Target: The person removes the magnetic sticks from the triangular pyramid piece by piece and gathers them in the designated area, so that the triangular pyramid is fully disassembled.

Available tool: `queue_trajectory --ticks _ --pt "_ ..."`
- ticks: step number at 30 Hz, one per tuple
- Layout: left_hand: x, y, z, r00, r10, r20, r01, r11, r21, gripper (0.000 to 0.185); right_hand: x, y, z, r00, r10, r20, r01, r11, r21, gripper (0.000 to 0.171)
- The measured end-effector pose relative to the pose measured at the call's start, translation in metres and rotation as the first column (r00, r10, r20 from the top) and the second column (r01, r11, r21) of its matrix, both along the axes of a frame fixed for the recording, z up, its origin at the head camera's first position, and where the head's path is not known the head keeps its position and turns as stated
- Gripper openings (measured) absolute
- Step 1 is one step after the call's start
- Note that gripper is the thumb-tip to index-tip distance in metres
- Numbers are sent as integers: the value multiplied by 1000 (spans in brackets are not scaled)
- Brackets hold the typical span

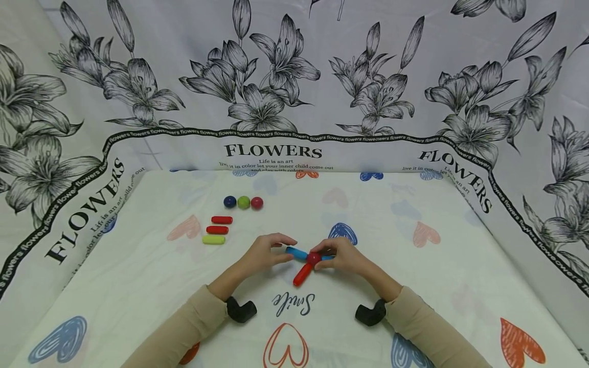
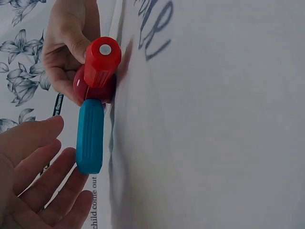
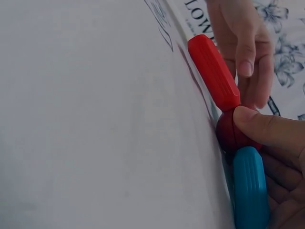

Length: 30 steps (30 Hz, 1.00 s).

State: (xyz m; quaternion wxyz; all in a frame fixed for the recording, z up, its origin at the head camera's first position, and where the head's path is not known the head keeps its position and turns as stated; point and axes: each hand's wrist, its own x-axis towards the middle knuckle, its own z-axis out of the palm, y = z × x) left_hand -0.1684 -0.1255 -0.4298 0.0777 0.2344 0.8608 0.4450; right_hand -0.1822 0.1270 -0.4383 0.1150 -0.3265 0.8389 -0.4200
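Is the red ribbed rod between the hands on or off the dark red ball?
On: in the right wrist view, the red ribbed rod meets the dark red ball with no visible gap.

"FLOWERS" is showing three times on the curtain (image 1: 322, 116), "Life is an art" running beneath; a black band (image 1: 276, 134) is repeating "flowers"; the tablecloth (image 1: 340, 327) is bearing "Smile" upside down.

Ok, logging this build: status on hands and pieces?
Right hand pinching red ball, red rod attached. Left hand near blue rod. No obstruction seen; loose balls set apart.
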Motion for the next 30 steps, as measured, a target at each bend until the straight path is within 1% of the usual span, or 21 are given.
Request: queue_trajectory --ticks 2,5,9,13,16,19,23,30 --pt "-1 3 -2 1000 -18 10 18 1000 -25 34 0 1 0 1000 6 0 -6 1000 -2 35" --pt "-4 6 -3 998 -56 -2 55 997 -55 35 -1 1 0 1000 11 -4 -11 1000 -4 35" --pt "-6 10 -3 997 -78 -9 77 993 -88 34 -2 1 -1 1000 5 7 -5 1000 -2 35" --pt "-7 12 -1 997 -74 9 75 991 -111 32 -2 0 -1 1000 3 19 -3 1000 -2 35" --pt "-8 14 0 997 -71 30 75 990 -124 30 -2 0 0 1000 9 13 -8 1000 -7 35" --pt "-9 14 0 997 -76 31 79 987 -138 29 -2 0 0 1000 17 -2 -17 1000 -12 35" --pt "-10 14 0 996 -85 12 86 985 -148 26 -2 0 0 1000 23 -11 -23 1000 -17 35" --pt "-13 13 -2 992 -114 -59 104 983 -148 20 -2 0 -1 1000 23 -12 -23 999 -30 34"
